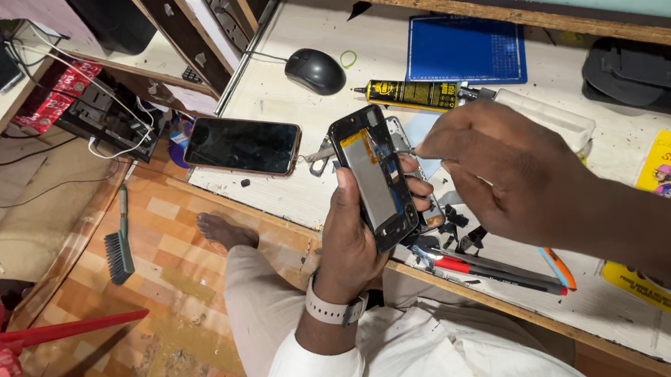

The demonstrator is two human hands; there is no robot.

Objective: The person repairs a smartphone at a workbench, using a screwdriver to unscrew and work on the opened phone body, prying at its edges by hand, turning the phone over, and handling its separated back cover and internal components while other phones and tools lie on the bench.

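Observation:
My left hand [350,244] grips an opened black phone frame [375,175] upright over the front edge of the white workbench [285,89]; its inside shows a grey plate and a yellow strip near the top. My right hand [506,176] is at the frame's right edge, fingers pinched on a thin metal tool whose tip touches the upper right of the frame. What the tool is exactly I cannot tell. A watch sits on my left wrist, a metal bangle on the right.
A whole phone [242,146] lies screen-up on the bench's left. Behind are a black mouse [315,70], a yellow-black glue tube [413,94] and a blue mat [465,49]. Screwdrivers [489,267] and black fragments lie below my hands. A brush [119,247] lies on the floor.

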